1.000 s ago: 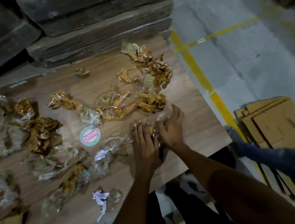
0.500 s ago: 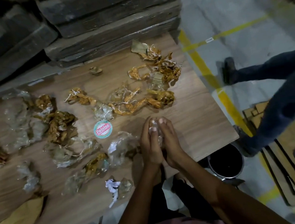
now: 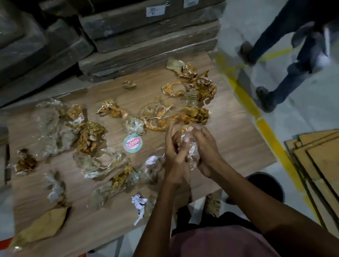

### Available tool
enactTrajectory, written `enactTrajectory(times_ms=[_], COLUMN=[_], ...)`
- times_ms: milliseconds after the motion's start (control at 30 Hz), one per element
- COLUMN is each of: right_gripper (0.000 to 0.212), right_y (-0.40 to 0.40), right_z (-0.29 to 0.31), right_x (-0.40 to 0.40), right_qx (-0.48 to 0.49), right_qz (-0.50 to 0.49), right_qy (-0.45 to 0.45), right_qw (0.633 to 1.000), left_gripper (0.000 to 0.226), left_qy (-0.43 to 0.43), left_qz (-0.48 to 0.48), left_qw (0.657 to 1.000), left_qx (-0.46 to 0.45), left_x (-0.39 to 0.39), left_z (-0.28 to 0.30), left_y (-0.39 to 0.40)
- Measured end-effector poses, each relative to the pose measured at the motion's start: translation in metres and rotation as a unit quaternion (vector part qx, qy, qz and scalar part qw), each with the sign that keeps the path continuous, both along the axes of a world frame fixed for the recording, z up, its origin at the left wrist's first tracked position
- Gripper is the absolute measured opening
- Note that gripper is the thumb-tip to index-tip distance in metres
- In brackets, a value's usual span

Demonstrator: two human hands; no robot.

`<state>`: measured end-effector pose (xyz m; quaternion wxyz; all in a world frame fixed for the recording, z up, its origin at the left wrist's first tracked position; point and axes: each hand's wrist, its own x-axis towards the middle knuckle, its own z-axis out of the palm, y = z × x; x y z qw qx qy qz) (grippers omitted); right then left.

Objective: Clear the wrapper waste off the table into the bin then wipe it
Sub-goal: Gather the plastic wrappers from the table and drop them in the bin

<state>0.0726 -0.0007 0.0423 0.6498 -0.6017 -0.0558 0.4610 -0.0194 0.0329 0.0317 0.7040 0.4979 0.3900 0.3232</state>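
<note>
Left hand (image 3: 173, 154): fingers curled, pressed against a clear plastic wrapper wad (image 3: 189, 147) from the left side.
Right hand (image 3: 205, 147): fingers curled round the same wad from the right; fingertips (image 3: 190, 128) on its top.
Wad position: held between both hands, just above the worktop (image 3: 231, 141), near its right front part.
Wad axis: long axis ran roughly away from the person; lower end poked out below the palms.
Loose waste: gold and clear wrappers (image 3: 197, 114) scattered over the worktop.
Round sticker (image 3: 133, 143): flat, left of the hands.
Black bin (image 3: 268, 184): on the floor beneath the worktop's right front corner.
</note>
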Motion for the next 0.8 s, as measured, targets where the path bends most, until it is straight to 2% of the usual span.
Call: enactTrajectory(times_ms=[100, 233, 333, 400, 467, 567, 633, 700, 800], right_gripper=[0.033, 0.030, 0.035, 0.041, 0.043, 0.034, 0.030, 0.035, 0.041], right_y=[-0.001, -0.019, -0.043, -0.057, -0.067, -0.078, -0.087, -0.099, -0.123], right_z=[0.008, 0.009, -0.003, -0.012, -0.016, -0.019, -0.020, -0.016, -0.018], right_x=[-0.003, -0.007, -0.016, -0.023, -0.027, -0.023, -0.016, -0.008, 0.018], right_qx=[0.007, 0.016, -0.021, -0.053, -0.076, -0.100, -0.101, -0.082, -0.071], right_qz=[-0.047, -0.059, -0.062, -0.065, -0.067, -0.073, -0.079, -0.091, -0.140], right_qy=[0.011, 0.008, 0.008, 0.012, 0.003, -0.011, -0.009, -0.009, 0.001], right_qw=[0.999, 0.998, 0.998, 0.996, 0.995, 0.992, 0.992, 0.992, 0.988], left_gripper=[0.089, 0.102, 0.079, 0.066, 0.056, 0.033, 0.034, 0.039, 0.035], left_qy=[-0.025, 0.011, 0.074, 0.086, 0.096, 0.104, 0.105, 0.100, 0.097], left_qz=[0.016, 0.083, 0.105, 0.112, 0.093, 0.021, -0.046, -0.105, -0.134], left_qw=[0.998, 0.996, 0.991, 0.989, 0.990, 0.994, 0.992, 0.988, 0.983], left_qx=[0.054, 0.041, 0.037, 0.043, 0.043, 0.037, 0.045, 0.045, 0.077], left_x=[0.000, -0.014, -0.041, -0.053, -0.057, -0.047, -0.027, -0.003, 0.037], left_z=[0.021, 0.023, 0.002, -0.008, -0.012, -0.008, -0.002, 0.004, 0.011], left_y=[-0.008, -0.028, -0.046, -0.056, -0.064, -0.074, -0.083, -0.095, -0.114])
